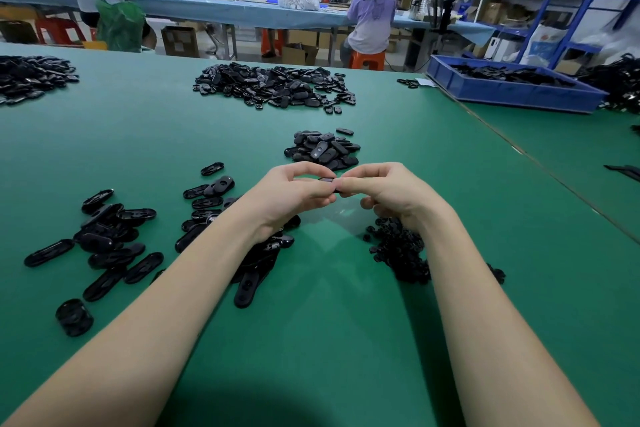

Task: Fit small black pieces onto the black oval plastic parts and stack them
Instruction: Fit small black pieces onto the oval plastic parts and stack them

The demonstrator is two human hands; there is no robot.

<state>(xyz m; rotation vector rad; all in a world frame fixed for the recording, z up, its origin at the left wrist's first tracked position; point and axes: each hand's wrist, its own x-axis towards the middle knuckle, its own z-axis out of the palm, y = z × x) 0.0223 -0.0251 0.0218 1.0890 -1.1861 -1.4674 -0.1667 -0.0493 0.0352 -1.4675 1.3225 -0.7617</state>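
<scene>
Both hands meet above the green surface (329, 340): left hand (294, 194) and right hand (388, 191) each have a pinching grip on one black oval part (327, 180), held between the fingertips, mostly hidden. Can't tell if a small piece is seated yet. My read on the risks: piece goes in skewed because fingers block the view, or it slips and drops into the small-piece pile (398, 250) under the right wrist, or a forearm nudges the loose ovals (114, 239) at left.
</scene>
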